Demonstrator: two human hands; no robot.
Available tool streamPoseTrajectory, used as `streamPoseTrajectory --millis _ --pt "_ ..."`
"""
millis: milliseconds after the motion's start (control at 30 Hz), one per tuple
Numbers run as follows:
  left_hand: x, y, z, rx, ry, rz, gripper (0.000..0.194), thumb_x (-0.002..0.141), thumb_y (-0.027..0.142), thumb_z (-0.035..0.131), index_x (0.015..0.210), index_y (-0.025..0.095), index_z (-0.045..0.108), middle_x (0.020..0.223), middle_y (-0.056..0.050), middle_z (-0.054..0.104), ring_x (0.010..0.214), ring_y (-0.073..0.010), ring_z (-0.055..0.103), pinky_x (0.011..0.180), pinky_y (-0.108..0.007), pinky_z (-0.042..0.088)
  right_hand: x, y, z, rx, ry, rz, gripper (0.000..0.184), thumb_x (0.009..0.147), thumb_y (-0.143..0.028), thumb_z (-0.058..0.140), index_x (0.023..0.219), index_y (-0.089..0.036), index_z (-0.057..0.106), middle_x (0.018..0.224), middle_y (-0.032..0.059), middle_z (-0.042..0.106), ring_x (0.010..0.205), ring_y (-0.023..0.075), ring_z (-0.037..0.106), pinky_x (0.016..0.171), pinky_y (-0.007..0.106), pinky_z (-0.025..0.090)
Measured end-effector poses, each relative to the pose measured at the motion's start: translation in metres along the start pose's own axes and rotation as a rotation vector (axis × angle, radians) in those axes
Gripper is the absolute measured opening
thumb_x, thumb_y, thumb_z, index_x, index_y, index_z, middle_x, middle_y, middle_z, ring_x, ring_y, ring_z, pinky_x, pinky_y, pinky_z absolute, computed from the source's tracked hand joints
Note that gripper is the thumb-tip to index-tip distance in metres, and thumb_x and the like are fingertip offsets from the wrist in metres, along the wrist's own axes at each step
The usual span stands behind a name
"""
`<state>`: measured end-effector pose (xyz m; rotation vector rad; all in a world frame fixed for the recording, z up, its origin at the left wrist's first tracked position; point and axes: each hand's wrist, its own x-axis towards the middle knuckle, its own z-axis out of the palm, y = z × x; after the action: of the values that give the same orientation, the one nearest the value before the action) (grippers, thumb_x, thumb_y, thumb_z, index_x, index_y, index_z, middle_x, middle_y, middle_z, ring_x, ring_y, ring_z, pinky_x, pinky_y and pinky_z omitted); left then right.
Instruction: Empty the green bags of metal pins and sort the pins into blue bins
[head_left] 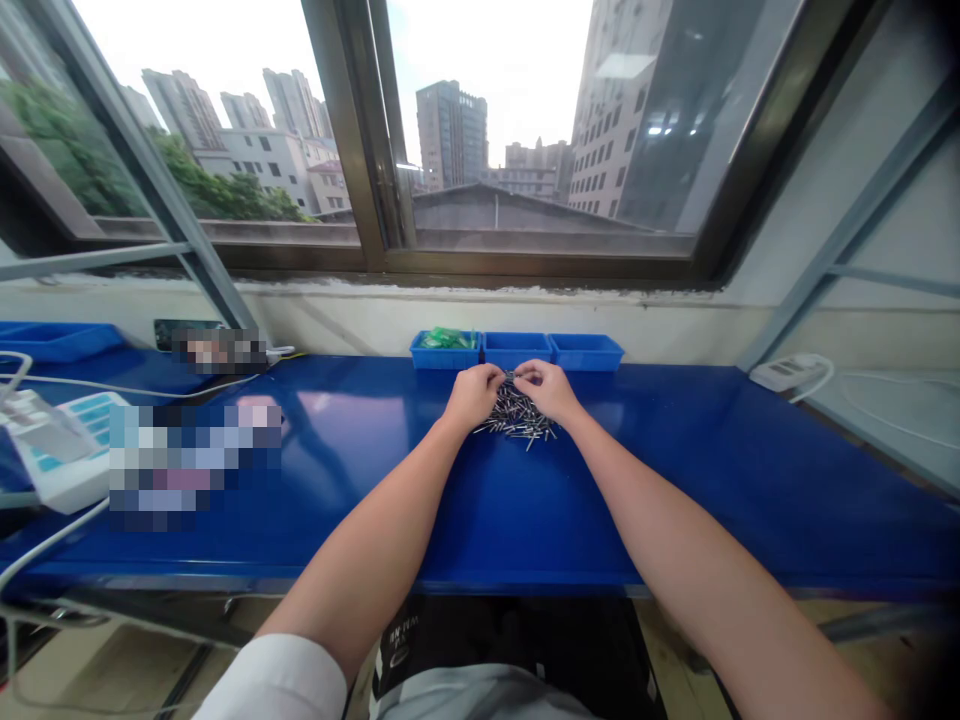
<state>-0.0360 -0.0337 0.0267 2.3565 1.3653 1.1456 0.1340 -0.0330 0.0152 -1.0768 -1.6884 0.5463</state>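
Observation:
A heap of thin silvery metal pieces, like small pins or screws, lies on the blue tabletop; their exact kind is too small to tell. At the heap's left back edge is my left hand, its fingers bent and closed together. My right hand mirrors it on the right, thumb and fingers pinched. The fingertips of both hands almost meet over the back of the heap. Whatever is between them is too small to make out. Just behind stand three blue bins: the left bin holds green items.
The middle bin and right bin stand beside it under the window. A power strip lies at the right. On the left are a white device, cables, a blue tray and blurred-out items.

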Motion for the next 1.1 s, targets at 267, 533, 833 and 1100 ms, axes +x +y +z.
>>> streamPoseTrajectory --millis 267,533,833,1100 --pt "0.0 0.0 0.003 -0.067 0.01 -0.017 0.021 0.086 0.024 0.049 0.086 0.018 0.069 0.085 -0.004 0.071 0.079 -0.0168 0.064 0.077 -0.026 0.047 0.0 0.0 -0.007 0.343 -0.019 0.151 0.02 0.065 -0.034 0.065 0.073 -0.016 0.069 0.069 0.0033 0.069 0.065 0.0163 0.061 0.06 0.027 0.042" --pt "0.003 -0.014 0.008 0.014 0.118 -0.045 0.024 0.082 0.022 0.056 0.104 0.016 0.063 0.1 -0.007 0.068 0.089 -0.0183 0.062 0.085 -0.03 0.048 0.004 0.005 -0.01 0.227 0.227 0.194 0.018 0.066 -0.033 0.06 0.068 -0.017 0.068 0.065 0.0034 0.069 0.064 0.0178 0.061 0.064 0.029 0.046" --pt "0.002 -0.012 0.002 0.227 -0.004 -0.146 0.024 0.084 0.024 0.05 0.102 0.019 0.065 0.109 -0.007 0.065 0.108 -0.0232 0.056 0.097 -0.037 0.041 0.009 0.027 -0.027 -0.075 0.498 0.176 0.031 0.063 -0.024 0.055 0.09 -0.015 0.069 0.086 0.007 0.071 0.076 0.02 0.062 0.076 0.032 0.048" --pt "0.0 -0.013 0.005 0.245 -0.13 -0.212 0.035 0.086 0.033 0.046 0.112 0.018 0.064 0.124 -0.01 0.061 0.118 -0.0243 0.052 0.101 -0.036 0.038 0.012 0.044 -0.035 -0.075 0.498 0.274 0.047 0.059 -0.023 0.056 0.105 -0.015 0.063 0.103 0.0091 0.068 0.08 0.0204 0.059 0.079 0.037 0.048"
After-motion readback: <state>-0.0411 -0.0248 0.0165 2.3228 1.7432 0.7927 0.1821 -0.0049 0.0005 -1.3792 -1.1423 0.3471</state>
